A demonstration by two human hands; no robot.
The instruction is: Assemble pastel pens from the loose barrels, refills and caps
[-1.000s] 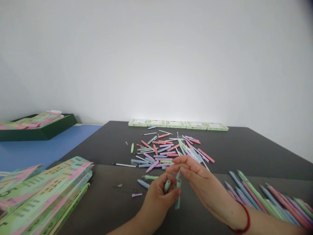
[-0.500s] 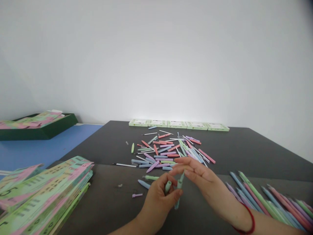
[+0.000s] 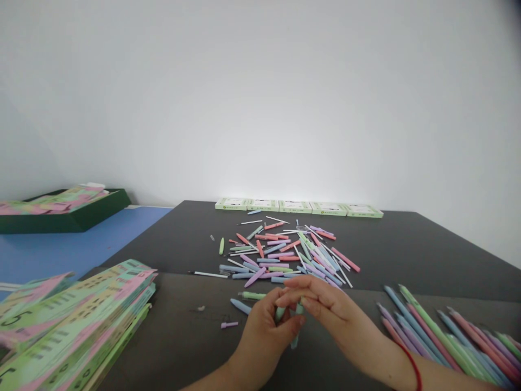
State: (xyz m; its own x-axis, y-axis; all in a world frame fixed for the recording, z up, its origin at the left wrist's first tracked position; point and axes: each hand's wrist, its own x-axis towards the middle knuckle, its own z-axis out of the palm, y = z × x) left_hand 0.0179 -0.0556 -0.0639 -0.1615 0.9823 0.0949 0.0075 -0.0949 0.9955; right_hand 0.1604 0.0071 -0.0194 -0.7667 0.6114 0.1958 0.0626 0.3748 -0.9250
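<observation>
My left hand is closed around pale green pen parts. One green pen barrel stands nearly upright between its thumb and fingers, and a second green pen part shows inside the curled fingers. My right hand, a red cord at its wrist, has its fingertips together at the top of the barrel. They cover the small pointed green piece there. Just beyond the hands lie a green pen part and a blue pen part. A small purple piece lies to the left.
Loose pen parts and refills are scattered over the black table. Flat boxes line its back edge. Pens lie in a pile at right. Printed cards are stacked at left, near a green tray on a blue surface.
My right hand has come down a little onto the top of the green barrel, and its fingers now hide the pointed piece. My left hand has stayed nearly still.
</observation>
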